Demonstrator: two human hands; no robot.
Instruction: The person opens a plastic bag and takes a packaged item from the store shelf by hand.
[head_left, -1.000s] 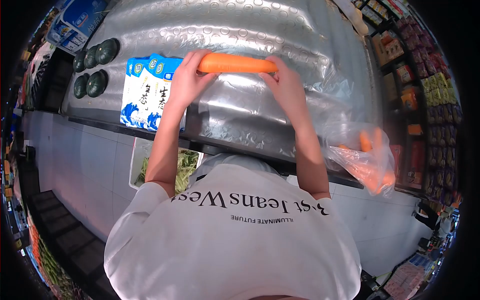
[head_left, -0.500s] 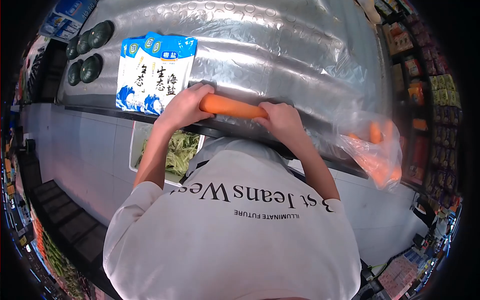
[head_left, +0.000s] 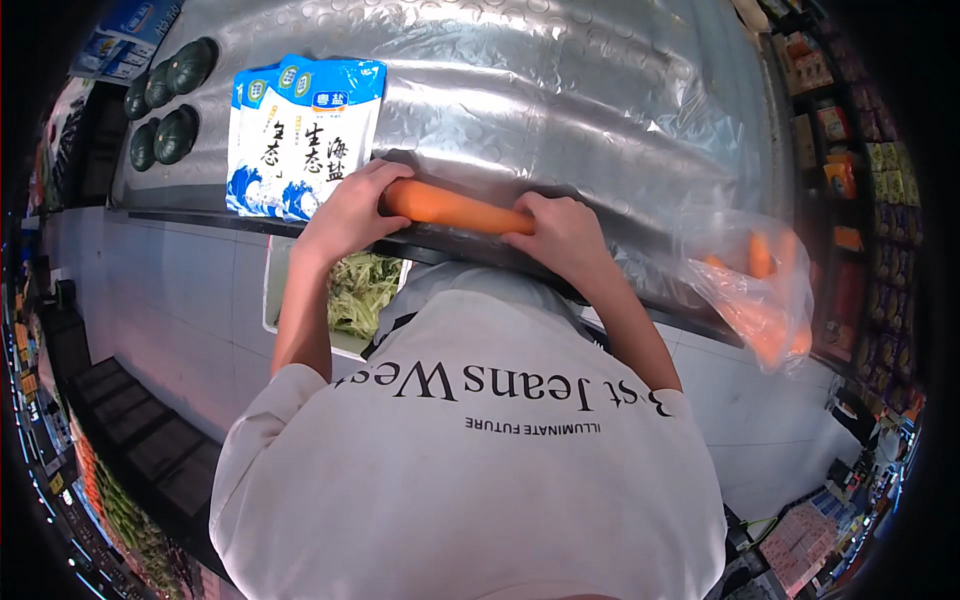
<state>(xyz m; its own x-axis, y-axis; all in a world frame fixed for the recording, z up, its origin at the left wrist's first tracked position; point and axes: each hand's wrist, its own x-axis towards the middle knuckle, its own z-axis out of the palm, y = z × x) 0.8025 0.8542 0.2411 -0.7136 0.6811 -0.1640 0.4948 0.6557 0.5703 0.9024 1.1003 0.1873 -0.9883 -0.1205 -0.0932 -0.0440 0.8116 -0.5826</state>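
Observation:
A large orange carrot [head_left: 462,210] lies crosswise just over the near edge of the silver-covered counter. Around its thick left end my left hand [head_left: 350,212] is closed. My right hand [head_left: 565,238] grips the narrower right end between thumb and fingers. Beside my left hand lie overlapping blue-and-white salt packets [head_left: 325,140] with wave pictures, flat on the counter. Farther right, a clear plastic bag [head_left: 755,300] with carrots in it hangs partly over the counter edge.
Several dark green squashes [head_left: 178,135] sit at the counter's far left. Below the edge stands a white bin [head_left: 272,300] with leafy trimmings [head_left: 362,292]. Shelves of packaged goods [head_left: 888,210] line the right side. Silver padded sheeting [head_left: 480,110] covers the counter.
The carrot and both hands have shifted slightly left, with its left end raised a little in view. Both hands keep their hold. The whole view has also shifted slightly.

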